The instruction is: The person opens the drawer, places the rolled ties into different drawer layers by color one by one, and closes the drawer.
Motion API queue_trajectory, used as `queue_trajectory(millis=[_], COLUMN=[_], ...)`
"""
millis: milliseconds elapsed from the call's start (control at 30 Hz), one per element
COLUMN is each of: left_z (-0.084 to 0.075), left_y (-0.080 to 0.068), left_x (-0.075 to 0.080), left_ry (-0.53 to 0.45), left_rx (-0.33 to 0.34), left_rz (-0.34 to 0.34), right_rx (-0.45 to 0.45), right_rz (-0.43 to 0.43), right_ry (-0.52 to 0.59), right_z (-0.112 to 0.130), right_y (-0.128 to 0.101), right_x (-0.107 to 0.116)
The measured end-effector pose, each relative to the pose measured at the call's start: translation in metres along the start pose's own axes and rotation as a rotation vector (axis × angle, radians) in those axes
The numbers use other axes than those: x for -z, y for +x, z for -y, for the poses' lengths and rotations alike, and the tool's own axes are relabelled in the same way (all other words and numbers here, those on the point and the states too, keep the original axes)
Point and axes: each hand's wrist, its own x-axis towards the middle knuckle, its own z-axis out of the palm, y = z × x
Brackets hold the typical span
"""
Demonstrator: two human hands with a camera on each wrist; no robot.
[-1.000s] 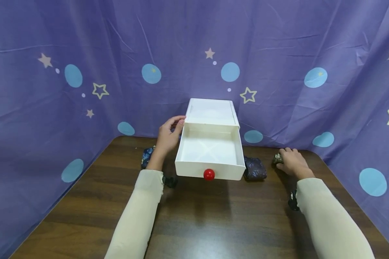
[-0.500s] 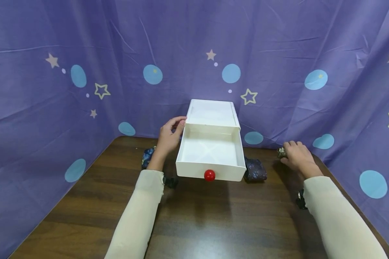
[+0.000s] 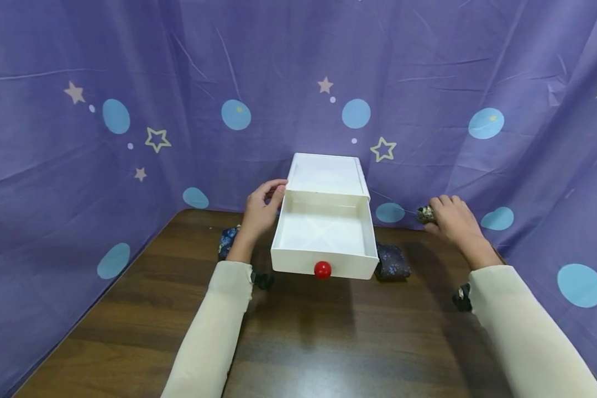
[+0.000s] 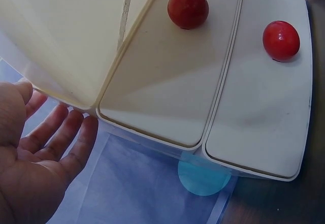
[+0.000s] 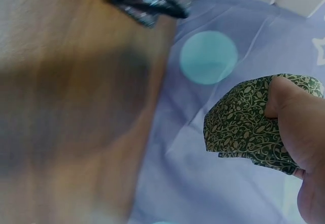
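A white drawer unit [image 3: 327, 174] stands at the back of the table, its top drawer [image 3: 298, 260] pulled out with nothing in it. My left hand [image 3: 260, 213] touches the unit's left side near the drawer opening; in the left wrist view the fingers [image 4: 56, 132] are loosely extended along the edge. Off to the right, my right hand [image 3: 457, 224] pinches a folded dark green cloth [image 5: 238, 122] with a cream vine pattern, thumb on top. The cloth is held above the table's back right part. The palm hides part of it.
A folded dark cloth [image 3: 392, 261] lies right of the unit. Another, blue-patterned cloth [image 3: 227, 242] is partly hidden behind my left forearm. Two lower drawers with red knobs [image 4: 281, 41] sit below the pulled-out one. A purple curtain [image 3: 428, 83] hangs behind the table.
My right hand has lifted the folded green cloth off the table, raising it and, lately, shifting it slightly left. My left hand stays at the drawer unit.
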Motion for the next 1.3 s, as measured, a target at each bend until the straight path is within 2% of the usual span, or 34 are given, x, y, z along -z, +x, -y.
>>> queue_trajectory(millis=[200,633,867,1033,1300], left_z=[0.000,-0.001,-0.001,0.001,0.038], left_y=[0.001,0.000,0.001,0.001,0.011], left_x=[0.000,0.000,0.000,0.000,-0.004], left_ry=[-0.014,-0.008,0.005,0.010,-0.001], left_rx=[-0.005,0.005,0.008,0.007,0.023], left_rz=[-0.005,-0.002,0.003,-0.001,-0.005], right_rx=[0.100,0.235,0.304,0.323,0.376], right_rz=[-0.145,-0.333,-0.412,-0.423,-0.454], right_ry=[-0.022,-0.039,-0.050,-0.071,-0.095], right_z=[0.013,0.049,0.068,0.084,0.110], right_y=[0.010,0.024,0.031,0.032,0.034], right_x=[0.015,0.055,0.074,0.089,0.105])
